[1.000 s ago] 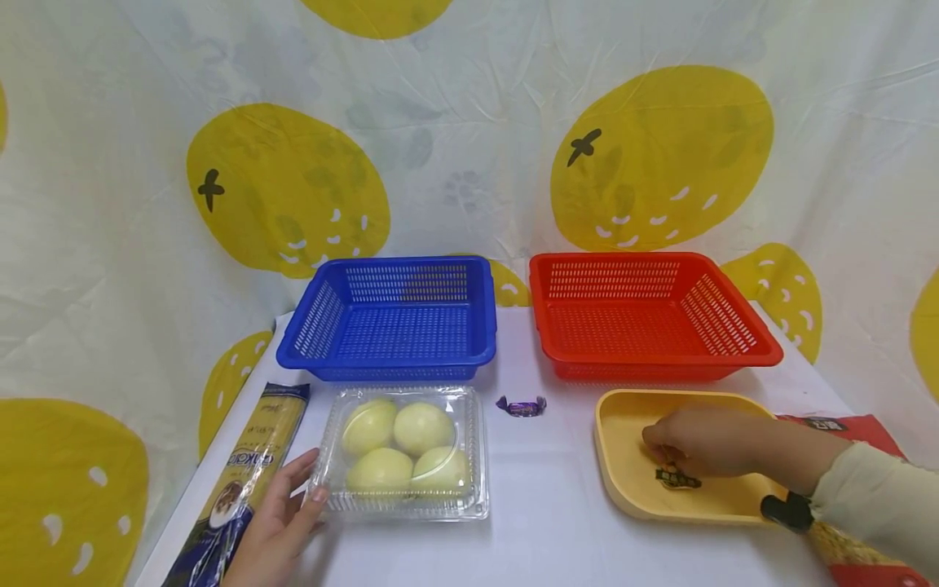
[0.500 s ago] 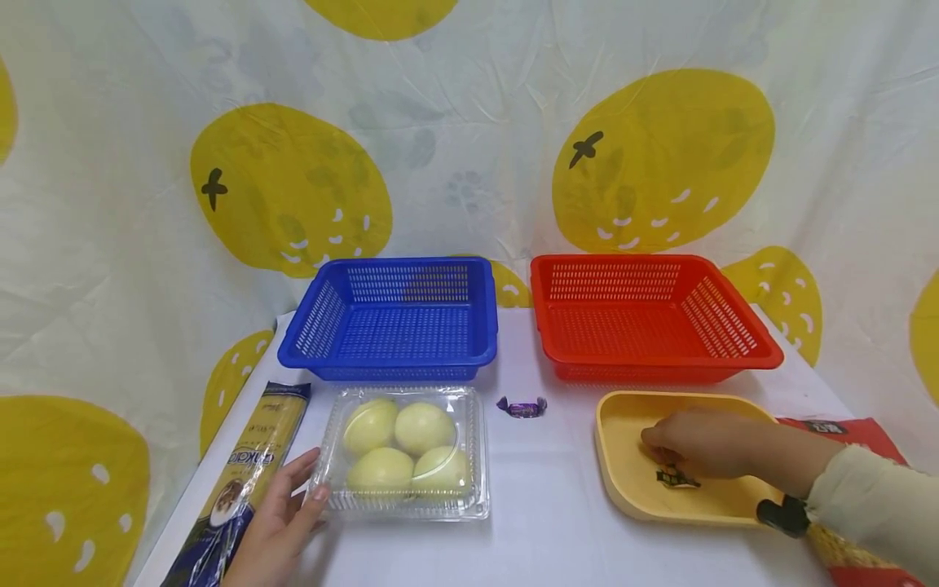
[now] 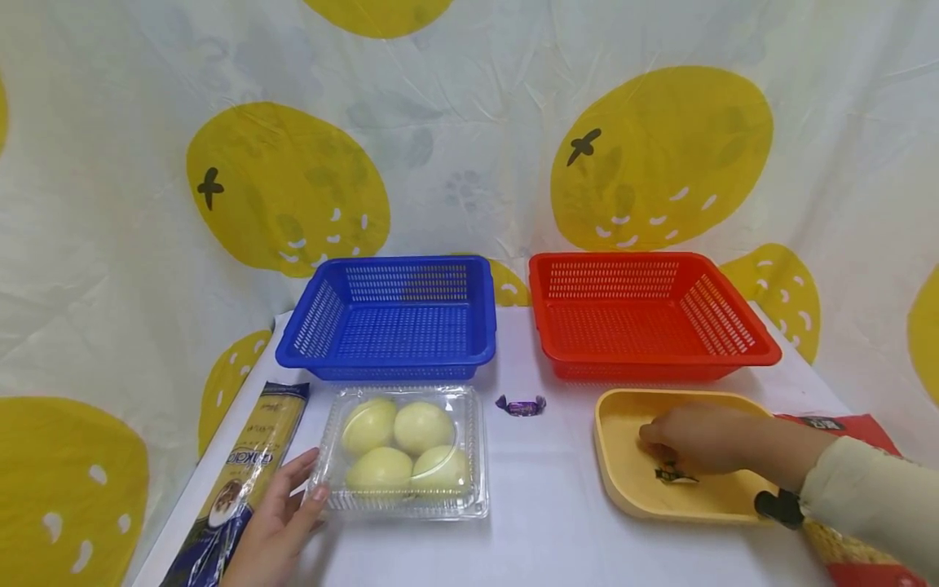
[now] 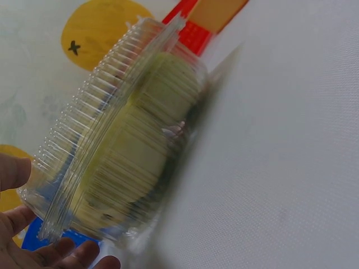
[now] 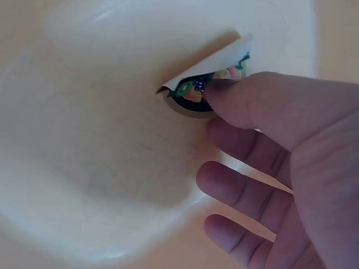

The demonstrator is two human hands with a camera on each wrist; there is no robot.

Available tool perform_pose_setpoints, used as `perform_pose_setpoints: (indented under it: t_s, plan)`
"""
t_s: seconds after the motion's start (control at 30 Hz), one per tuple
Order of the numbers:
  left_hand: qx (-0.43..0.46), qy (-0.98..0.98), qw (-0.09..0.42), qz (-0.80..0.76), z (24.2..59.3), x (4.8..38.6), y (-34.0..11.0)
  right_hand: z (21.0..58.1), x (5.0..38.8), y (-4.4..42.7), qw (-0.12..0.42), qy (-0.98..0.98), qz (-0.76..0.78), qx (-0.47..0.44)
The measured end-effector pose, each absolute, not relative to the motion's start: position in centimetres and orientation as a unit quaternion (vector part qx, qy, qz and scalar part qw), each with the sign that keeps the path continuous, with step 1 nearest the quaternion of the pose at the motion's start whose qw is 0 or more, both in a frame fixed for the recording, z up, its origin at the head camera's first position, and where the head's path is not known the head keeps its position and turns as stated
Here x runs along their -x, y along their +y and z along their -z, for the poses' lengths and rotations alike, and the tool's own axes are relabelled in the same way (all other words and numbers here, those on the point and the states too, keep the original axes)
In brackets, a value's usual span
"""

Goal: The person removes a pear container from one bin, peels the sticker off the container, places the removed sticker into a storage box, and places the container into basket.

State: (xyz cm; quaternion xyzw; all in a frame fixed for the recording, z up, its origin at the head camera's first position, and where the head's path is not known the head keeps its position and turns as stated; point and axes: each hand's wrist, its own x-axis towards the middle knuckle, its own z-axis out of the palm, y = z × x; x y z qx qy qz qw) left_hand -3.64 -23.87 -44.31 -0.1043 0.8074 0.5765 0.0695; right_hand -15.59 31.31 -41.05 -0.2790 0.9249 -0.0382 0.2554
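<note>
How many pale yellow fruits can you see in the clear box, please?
4. Inside the clear box, seen from the head view: the far-left fruit, the far-right fruit, the near-left fruit and the near-right fruit. None appears hidden.

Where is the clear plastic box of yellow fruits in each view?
Head: the clear plastic box is left of centre, in the lower half.
Left wrist: it slants across the left half.
Right wrist: not in it.
Shared landmark: the yellow tray, lower right in head, top edge in left wrist, most of right wrist.
</note>
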Motion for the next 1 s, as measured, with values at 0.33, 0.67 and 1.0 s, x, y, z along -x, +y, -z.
perform_pose_setpoints:
  t_s: [0.33, 0.67, 1.0]
  plan:
    - [0.110, 0.813, 0.075, -0.567, 44.3, 3.5, -24.2, 40.5, 15.9, 30.8, 0.259, 0.921, 0.033, 0.288]
    - [0.093, 0.845, 0.063, -0.523, 43.6, 3.8, -24.9, 39.8, 16.0, 31.0, 0.217, 0.918, 0.042, 0.330]
    - [0.066, 0.870, 0.048, -0.487, 41.9, 4.9, -26.2, 38.9, 15.3, 30.3, 0.186, 0.927, 0.081, 0.315]
